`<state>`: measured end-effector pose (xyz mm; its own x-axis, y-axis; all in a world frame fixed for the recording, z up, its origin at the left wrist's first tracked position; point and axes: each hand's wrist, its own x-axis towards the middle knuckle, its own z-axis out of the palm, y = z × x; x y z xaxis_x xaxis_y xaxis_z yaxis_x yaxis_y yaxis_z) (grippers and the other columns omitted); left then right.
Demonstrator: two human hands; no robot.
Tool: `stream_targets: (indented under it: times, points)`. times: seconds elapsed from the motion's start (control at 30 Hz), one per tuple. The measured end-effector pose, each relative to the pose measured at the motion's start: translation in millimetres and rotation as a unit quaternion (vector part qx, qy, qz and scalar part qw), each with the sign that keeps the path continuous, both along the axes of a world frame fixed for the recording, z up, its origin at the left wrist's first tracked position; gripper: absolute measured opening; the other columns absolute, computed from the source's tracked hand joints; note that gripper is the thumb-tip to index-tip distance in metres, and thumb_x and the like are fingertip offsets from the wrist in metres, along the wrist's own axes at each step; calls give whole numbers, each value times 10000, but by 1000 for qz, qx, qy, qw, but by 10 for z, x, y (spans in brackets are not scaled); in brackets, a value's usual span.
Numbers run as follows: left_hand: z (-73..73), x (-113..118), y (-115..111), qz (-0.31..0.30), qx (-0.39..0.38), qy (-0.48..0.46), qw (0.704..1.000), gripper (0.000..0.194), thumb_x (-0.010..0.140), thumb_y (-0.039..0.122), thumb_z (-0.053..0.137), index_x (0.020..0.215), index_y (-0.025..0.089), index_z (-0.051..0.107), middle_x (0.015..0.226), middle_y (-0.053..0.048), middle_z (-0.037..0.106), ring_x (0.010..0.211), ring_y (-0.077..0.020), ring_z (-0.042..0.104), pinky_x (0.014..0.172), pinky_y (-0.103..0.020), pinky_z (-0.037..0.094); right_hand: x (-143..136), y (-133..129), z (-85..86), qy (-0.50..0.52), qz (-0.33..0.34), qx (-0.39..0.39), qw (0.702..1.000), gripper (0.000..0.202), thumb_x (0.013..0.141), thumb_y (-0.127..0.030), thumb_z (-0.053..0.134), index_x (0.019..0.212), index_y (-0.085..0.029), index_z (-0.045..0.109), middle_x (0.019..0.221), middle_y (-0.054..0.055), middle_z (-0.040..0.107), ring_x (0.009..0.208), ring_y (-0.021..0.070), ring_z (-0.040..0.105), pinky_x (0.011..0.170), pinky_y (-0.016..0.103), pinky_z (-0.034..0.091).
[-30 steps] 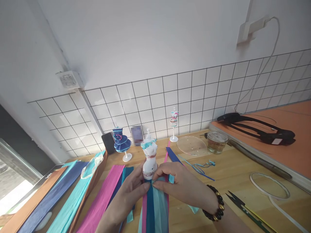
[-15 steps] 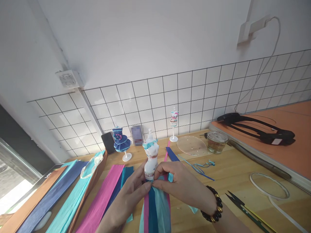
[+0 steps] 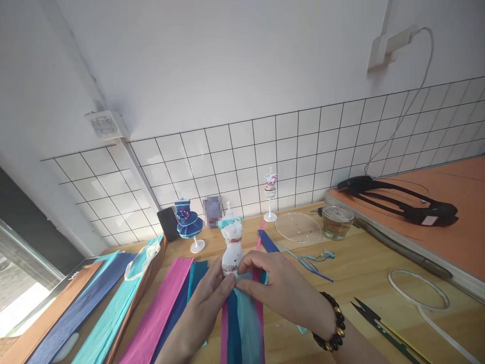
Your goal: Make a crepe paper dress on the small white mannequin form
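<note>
Between my hands is a small white dress form (image 3: 232, 247) with turquoise scraps at its neck. Pink, teal and pale turquoise strips (image 3: 242, 323) hang down from its lower edge. My left hand (image 3: 206, 298) wraps the form's left side, its thumb pressing where the strips meet the base. On the right, my right hand (image 3: 271, 283) pinches the top of the strips at that same edge, thumb and index finger close together. The form leans slightly left. Its stand is hidden.
Left lie coloured fabric strips (image 3: 159, 313). Behind stand a dress form in blue ruffles (image 3: 189, 222), a phone (image 3: 167, 224) and another small form (image 3: 270, 192). Right are a clear disc (image 3: 297, 227), a glass jar (image 3: 337, 222), thread snips (image 3: 382, 326), white tape (image 3: 419, 288) and a black headset (image 3: 397, 199).
The dress form has tilted and shifted slightly left in my hands. Both hands keep their grip at its lower edge, and the hanging strips have swung a little.
</note>
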<state>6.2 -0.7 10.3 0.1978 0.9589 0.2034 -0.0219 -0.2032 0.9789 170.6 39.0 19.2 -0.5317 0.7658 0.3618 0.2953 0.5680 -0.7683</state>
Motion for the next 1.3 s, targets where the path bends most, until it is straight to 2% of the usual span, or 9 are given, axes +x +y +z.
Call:
stream_targets:
  times: [0.23, 0.33, 0.5, 0.63, 0.73, 0.83, 1.0, 1.17, 1.3]
  points:
    - [138, 23, -48, 18, 7, 115, 993, 456, 916, 332, 409, 1362, 253, 361, 1377, -12, 465, 1309, -242, 314, 1031, -307, 297, 18, -7, 20, -7, -6, -24, 1000, 68, 817, -271, 568, 775, -218, 567, 606, -57, 512, 563, 105, 451, 522, 224, 330]
    - [171, 25, -64, 25, 16, 115, 993, 468, 905, 331, 428, 1361, 244, 367, 1351, -23, 496, 1310, -261, 314, 1010, -315, 324, 10, -8, 4, -10, -18, -32, 999, 78, 820, -290, 569, 785, -221, 564, 545, -73, 440, 518, 99, 416, 492, 223, 299]
    - [112, 38, -56, 43, 13, 92, 995, 473, 900, 356, 433, 1358, 254, 371, 1355, -22, 494, 1288, -267, 352, 1027, -333, 307, 40, 23, 9, -13, -36, -63, 997, 164, 801, -359, 601, 775, -211, 536, 656, -46, 553, 595, 109, 485, 525, 223, 337]
    - [75, 28, -49, 50, 5, 77, 996, 472, 901, 390, 415, 1349, 243, 391, 1331, -39, 519, 1233, -282, 420, 980, -355, 357, 76, 62, 10, -9, -54, -101, 993, 290, 837, -502, 521, 877, -216, 541, 656, -38, 548, 606, 124, 493, 529, 234, 343]
    - [106, 10, -70, 27, -6, 113, 993, 476, 902, 373, 425, 1358, 242, 382, 1390, -30, 463, 1277, -268, 373, 1030, -342, 309, 80, 79, -2, 13, -20, -111, 994, 351, 879, -534, 428, 925, -210, 552, 678, -26, 552, 613, 125, 495, 538, 241, 343]
    - [135, 0, -93, -3, -22, 130, 991, 506, 905, 372, 415, 1389, 256, 324, 1435, -17, 406, 1319, -259, 319, 1067, -348, 269, 77, 86, -7, 29, 24, -114, 993, 374, 907, -524, 372, 860, -202, 554, 671, -29, 522, 596, 116, 467, 542, 240, 344]
    - [77, -48, -81, -27, -19, 144, 989, 533, 913, 366, 392, 1417, 281, 242, 1492, 11, 303, 1368, -235, 221, 1120, -375, 172, 86, 91, 8, 35, 46, -113, 992, 345, 920, -489, 373, 817, -195, 522, 729, -18, 533, 657, 125, 485, 589, 241, 371]
    - [-10, -150, -49, -16, -10, 158, 987, 534, 914, 346, 397, 1416, 316, 216, 1479, 36, 325, 1368, -222, 226, 1124, -385, 166, 70, 74, 12, 51, 69, -114, 990, 320, 931, -460, 368, 787, -199, 486, 740, -20, 524, 686, 128, 495, 616, 237, 381]
    - [-23, -198, -54, -11, 1, 220, 975, 529, 905, 355, 415, 1406, 323, 249, 1453, 23, 378, 1345, -248, 280, 1104, -393, 215, 63, 53, 11, 42, 57, -97, 993, 315, 932, -461, 363, 813, -197, 487, 748, -14, 534, 683, 130, 499, 604, 240, 373]
